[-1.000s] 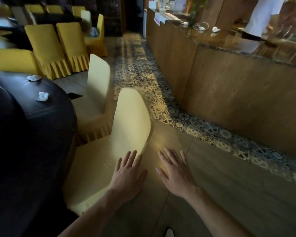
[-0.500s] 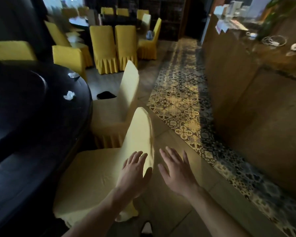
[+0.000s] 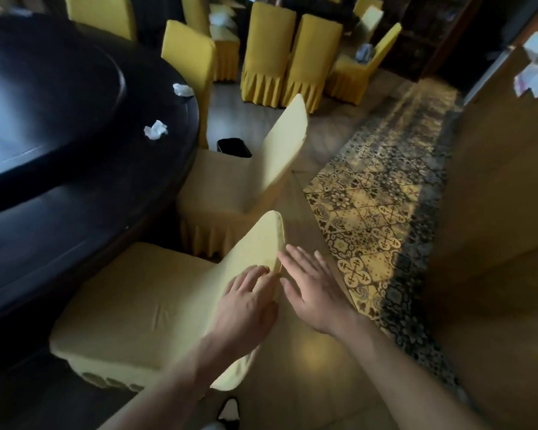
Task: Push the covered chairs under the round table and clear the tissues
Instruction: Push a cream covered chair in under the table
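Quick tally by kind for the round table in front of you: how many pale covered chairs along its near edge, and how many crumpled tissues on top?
Pale covered chairs: 2, the near chair and the far chair.
Crumpled tissues: 2, the near tissue and the far tissue.
Total: 4.

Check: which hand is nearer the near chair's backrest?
Left. The left hand rests on the backrest; the right hand hovers open just behind its edge.
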